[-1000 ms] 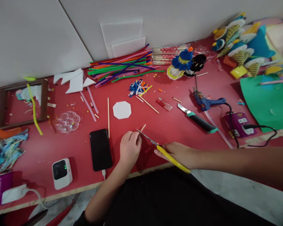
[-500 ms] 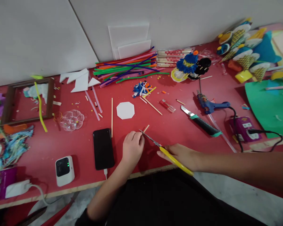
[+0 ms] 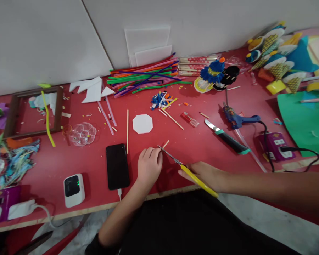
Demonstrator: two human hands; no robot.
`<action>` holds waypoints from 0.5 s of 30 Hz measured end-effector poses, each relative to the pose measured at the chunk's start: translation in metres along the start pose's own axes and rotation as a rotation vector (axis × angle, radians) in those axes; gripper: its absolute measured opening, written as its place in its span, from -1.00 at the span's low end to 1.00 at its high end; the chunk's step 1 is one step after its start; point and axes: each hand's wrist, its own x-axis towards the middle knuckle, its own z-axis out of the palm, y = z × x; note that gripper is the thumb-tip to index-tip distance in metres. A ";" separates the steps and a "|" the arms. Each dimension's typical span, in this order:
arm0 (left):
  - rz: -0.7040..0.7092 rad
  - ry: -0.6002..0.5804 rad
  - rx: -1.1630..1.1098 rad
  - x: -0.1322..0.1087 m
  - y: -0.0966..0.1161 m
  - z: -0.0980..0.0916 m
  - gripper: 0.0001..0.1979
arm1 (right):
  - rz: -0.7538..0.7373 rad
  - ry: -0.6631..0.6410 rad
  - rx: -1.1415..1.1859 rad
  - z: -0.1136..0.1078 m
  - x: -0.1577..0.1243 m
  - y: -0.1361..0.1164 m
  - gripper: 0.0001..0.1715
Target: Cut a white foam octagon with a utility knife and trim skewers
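Note:
Near the table's front edge, my left hand [image 3: 150,165] is closed around a thin wooden stick [image 3: 166,143], whose pale end sticks out past the fingers. My right hand [image 3: 205,175] grips yellow-handled scissors [image 3: 194,177]. The scissor blades point up and left and lie across the stick beside my left fingertips. Beyond my left hand lies a white octagonal piece [image 3: 143,124], flat on the table. A longer wooden stick [image 3: 127,131] rests to its left. Much of the held stick is hidden in my left hand.
A black phone [image 3: 117,166] lies left of my left hand. To the right are a box cutter [image 3: 227,138] and a blue glue gun [image 3: 236,118] with its cord. Pipe cleaners [image 3: 146,76] are heaped at the back by the wall, beside a blue tufted figure [image 3: 212,72].
The view has shifted slightly. Both hands, the scissors and the stick keep nearly the same positions, with the blades still across the stick.

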 end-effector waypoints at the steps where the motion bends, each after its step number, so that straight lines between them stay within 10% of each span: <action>1: 0.004 0.003 0.003 -0.001 -0.001 -0.001 -0.85 | 0.005 0.004 0.003 0.000 0.000 0.000 -0.41; 15: 0.040 0.051 0.060 -0.001 -0.002 0.000 -0.84 | 0.131 -0.006 0.066 -0.003 -0.003 -0.010 -0.61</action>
